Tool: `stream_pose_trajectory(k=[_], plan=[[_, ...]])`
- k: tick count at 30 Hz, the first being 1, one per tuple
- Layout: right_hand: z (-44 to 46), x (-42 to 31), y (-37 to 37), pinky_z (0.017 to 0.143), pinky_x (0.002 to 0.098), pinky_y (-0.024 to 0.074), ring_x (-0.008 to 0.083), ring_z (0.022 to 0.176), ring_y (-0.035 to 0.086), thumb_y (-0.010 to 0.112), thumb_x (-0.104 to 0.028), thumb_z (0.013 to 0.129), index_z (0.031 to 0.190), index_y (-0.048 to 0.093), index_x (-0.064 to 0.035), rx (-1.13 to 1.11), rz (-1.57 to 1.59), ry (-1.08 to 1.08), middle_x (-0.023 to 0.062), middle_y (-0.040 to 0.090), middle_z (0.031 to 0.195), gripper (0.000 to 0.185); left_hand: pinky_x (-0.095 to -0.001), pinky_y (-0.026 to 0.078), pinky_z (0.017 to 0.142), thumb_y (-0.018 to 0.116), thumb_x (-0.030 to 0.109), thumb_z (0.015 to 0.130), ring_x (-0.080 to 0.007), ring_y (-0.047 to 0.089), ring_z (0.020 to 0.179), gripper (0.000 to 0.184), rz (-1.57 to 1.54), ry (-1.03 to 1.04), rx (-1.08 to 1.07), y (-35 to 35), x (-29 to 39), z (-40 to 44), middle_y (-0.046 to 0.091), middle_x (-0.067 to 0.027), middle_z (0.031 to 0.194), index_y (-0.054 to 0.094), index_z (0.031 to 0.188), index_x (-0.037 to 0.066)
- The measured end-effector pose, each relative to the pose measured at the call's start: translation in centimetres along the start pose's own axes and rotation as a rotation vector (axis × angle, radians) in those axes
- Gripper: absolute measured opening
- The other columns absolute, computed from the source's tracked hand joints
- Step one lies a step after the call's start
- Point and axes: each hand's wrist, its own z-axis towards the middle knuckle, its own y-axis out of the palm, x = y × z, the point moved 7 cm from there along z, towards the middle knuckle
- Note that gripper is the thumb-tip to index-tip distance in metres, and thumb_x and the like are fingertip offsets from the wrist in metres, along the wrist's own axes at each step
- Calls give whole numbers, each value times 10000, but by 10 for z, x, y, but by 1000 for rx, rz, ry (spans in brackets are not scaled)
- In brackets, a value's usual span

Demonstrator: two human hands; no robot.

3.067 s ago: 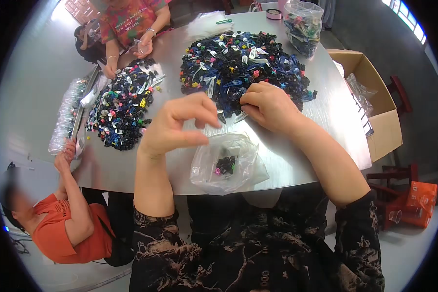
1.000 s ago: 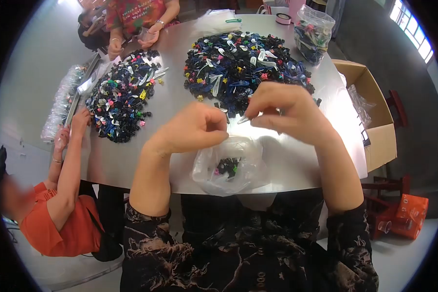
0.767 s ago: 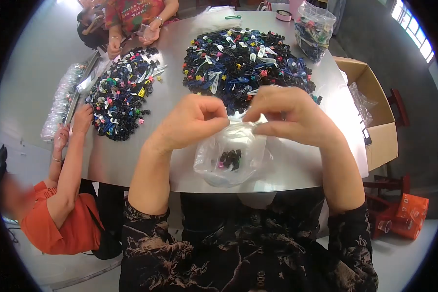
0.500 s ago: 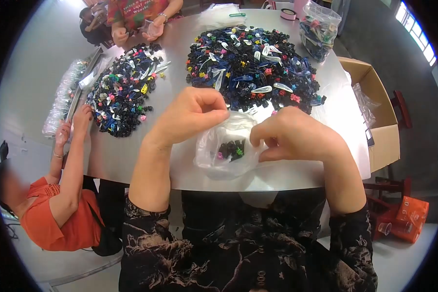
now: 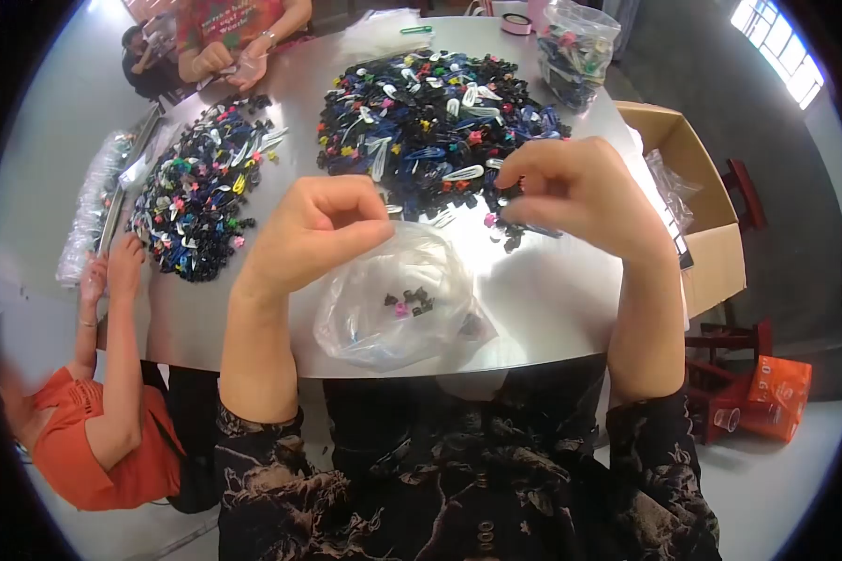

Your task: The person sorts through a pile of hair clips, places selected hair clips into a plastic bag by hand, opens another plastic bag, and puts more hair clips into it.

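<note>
My left hand (image 5: 323,224) pinches the rim of a clear plastic bag (image 5: 346,323), its thumb and fingers closed on the edge. The bag lies on the table with its mouth toward me, and several small black claw clips and a pink one (image 5: 400,309) show inside. My right hand (image 5: 575,201) hovers at the near right edge of a large pile of hair clips (image 5: 430,154), fingers curled but apart from the thumb. A few loose black clips (image 5: 513,236) and a pink one lie just below its fingertips.
A second pile of hair clips (image 5: 192,187) lies left, beside a person in an orange shirt (image 5: 103,435). Another person's hands (image 5: 229,65) work across the table. A filled bag (image 5: 575,56), pink tape roll (image 5: 516,23) and cardboard box (image 5: 716,266) are to the right.
My right hand has left the bag's mouth and moved up and right to the pile's edge. My left hand still grips the bag, which now lies wider and shifted left in view.
</note>
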Motion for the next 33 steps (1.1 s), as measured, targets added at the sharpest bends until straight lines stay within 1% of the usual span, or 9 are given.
stream_pose_trajectory(k=[7,13,19,21,22,23,25,26,33], plan=[[6,31,21,657,395,502,309,710,636,770,-185,757,863,691,-66,-9,-501,15,106,655,764,178,-189,377,592,694,62,883,-1,485,689,90,14,23,40,11,-2,3,578,69,745,658,816,13],[10,40,50,723,425,514,314,832,654,721,-148,770,865,697,-74,-105,-558,-28,89,625,881,123,-193,387,590,667,122,934,-12,489,677,152,39,59,66,12,0,7,588,55,747,670,833,9],[15,43,29,733,413,517,320,830,651,738,-132,792,871,702,-66,133,-560,-42,109,633,890,109,-200,422,675,545,309,1024,-32,533,771,345,-108,-166,32,-5,-28,8,623,42,836,687,926,10],[17,39,11,714,369,519,285,791,648,750,-100,809,937,715,-78,325,-432,-82,110,634,870,135,-199,452,737,570,276,1018,-31,562,833,298,148,-194,-119,-6,-31,7,655,40,887,695,1011,6],[15,41,6,671,285,501,167,741,625,758,-65,824,968,719,-55,343,-268,-12,60,643,854,150,-199,452,737,570,276,1018,-31,562,833,298,150,-198,-113,-9,-32,6,655,40,887,695,1011,6],[15,36,4,671,285,501,167,741,625,758,-65,824,968,719,-55,340,-262,-16,60,643,854,150,-204,459,758,583,250,1011,-33,565,856,272,149,-254,-187,-7,-38,3,660,43,912,692,1042,3],[16,38,9,634,211,457,67,728,574,742,-42,846,958,719,-21,250,368,155,10,643,859,116,-209,465,780,597,224,1004,-36,568,879,253,150,-314,-252,-8,-44,0,665,45,938,690,1074,-1],[14,21,11,620,178,427,27,724,555,737,-11,844,924,721,1,249,497,74,1,656,892,83,-216,471,794,606,211,999,-39,570,892,245,155,-296,-268,-8,-44,1,668,43,958,689,1087,-2],[8,-35,46,598,201,416,37,714,552,751,37,796,926,727,1,-102,448,-116,24,692,912,137,-248,476,859,623,248,962,-64,580,942,305,126,-326,-333,11,-38,1,692,10,1000,699,1123,1]])
